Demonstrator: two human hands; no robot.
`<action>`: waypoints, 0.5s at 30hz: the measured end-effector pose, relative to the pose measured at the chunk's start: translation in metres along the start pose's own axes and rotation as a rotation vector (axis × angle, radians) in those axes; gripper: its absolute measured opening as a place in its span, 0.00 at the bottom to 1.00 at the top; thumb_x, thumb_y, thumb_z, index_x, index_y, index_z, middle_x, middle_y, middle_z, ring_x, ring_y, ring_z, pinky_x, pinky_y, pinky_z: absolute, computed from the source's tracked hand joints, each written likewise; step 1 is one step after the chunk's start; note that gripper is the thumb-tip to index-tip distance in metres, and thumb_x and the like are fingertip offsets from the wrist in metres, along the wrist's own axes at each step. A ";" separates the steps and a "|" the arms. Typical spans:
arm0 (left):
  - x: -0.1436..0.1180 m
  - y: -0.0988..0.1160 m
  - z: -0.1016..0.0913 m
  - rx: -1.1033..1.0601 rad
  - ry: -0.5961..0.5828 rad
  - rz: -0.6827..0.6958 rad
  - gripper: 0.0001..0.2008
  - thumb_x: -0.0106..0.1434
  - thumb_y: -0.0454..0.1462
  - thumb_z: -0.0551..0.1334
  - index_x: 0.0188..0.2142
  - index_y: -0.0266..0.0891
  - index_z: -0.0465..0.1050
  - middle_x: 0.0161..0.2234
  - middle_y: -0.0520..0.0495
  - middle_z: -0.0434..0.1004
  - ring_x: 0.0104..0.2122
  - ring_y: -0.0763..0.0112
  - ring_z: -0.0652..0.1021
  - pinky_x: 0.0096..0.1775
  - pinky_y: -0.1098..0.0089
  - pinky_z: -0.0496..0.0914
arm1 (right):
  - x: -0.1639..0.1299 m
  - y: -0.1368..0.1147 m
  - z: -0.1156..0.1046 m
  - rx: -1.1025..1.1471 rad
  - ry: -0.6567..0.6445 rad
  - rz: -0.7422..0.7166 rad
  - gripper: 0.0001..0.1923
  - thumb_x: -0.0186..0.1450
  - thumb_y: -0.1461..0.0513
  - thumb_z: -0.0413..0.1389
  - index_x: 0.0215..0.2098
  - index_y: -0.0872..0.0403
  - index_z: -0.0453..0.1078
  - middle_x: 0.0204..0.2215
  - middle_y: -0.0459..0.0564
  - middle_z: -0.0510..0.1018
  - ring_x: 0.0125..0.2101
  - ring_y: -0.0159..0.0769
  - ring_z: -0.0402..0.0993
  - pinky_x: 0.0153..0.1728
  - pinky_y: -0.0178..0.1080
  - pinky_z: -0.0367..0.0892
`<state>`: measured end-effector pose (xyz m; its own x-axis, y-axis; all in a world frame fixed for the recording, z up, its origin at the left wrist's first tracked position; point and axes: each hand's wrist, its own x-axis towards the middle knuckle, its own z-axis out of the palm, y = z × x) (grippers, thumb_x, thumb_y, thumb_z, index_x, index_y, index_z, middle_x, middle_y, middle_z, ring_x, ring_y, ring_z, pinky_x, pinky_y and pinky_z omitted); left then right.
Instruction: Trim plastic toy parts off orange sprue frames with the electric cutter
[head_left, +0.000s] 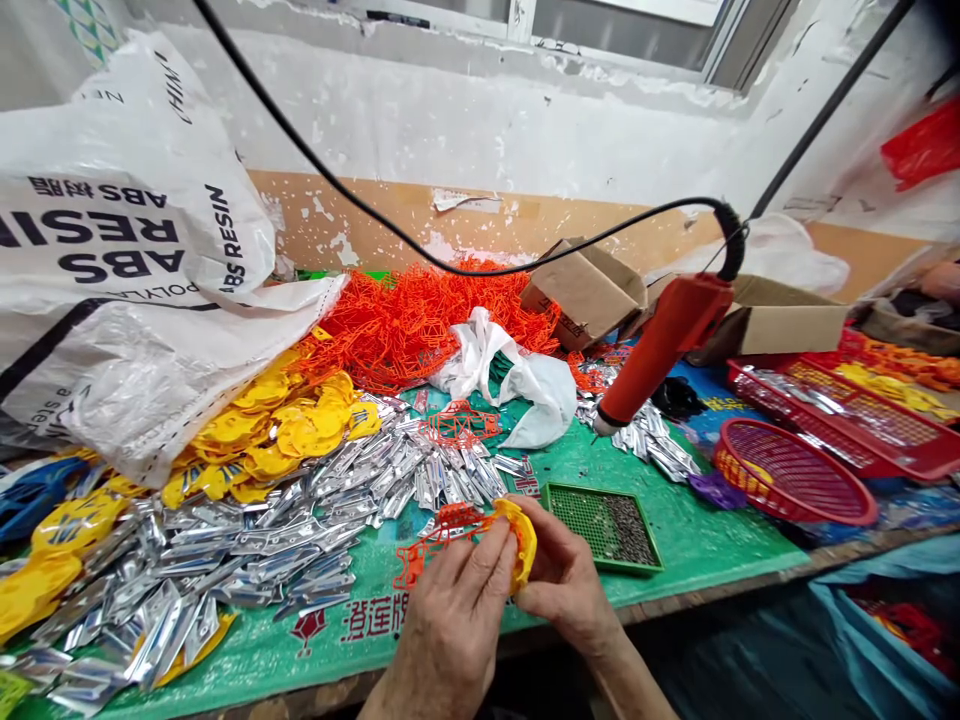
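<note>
Both hands are together at the table's front edge around a yellow round-edged plastic part (527,545), which stands on its side. My left hand (454,610) has its fingers pressed on the part's near left face. My right hand (566,585) grips the outer right edge between thumb and fingers. An orange-red lattice-like plastic frame (411,566) sticks out to the left behind my left hand; whether it is held or lies on the table cannot be seen. The inner side of the yellow part is mostly covered by fingers.
Shiny metal strips (300,540) and yellow plastic parts (285,425) are piled left, below a white sack (135,250). Orange-red frames (397,330) are heaped behind. An orange electric screwdriver (664,350) hangs right, above a green screw tray (551,510) and red basket (795,470).
</note>
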<state>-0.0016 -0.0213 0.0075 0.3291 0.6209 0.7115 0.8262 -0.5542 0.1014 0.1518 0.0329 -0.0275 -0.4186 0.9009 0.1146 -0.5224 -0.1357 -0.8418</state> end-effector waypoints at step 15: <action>-0.008 -0.002 -0.001 -0.024 0.015 0.029 0.28 0.66 0.25 0.49 0.66 0.29 0.53 0.52 0.34 0.79 0.48 0.61 0.78 0.43 0.63 0.70 | -0.008 -0.012 0.010 -0.183 -0.051 -0.121 0.37 0.49 0.65 0.71 0.56 0.41 0.71 0.56 0.50 0.66 0.53 0.40 0.71 0.50 0.36 0.70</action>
<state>-0.0062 -0.0258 0.0028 0.3455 0.5961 0.7248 0.8050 -0.5852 0.0976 0.1540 0.0232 -0.0135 -0.4003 0.8835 0.2432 -0.4298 0.0534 -0.9013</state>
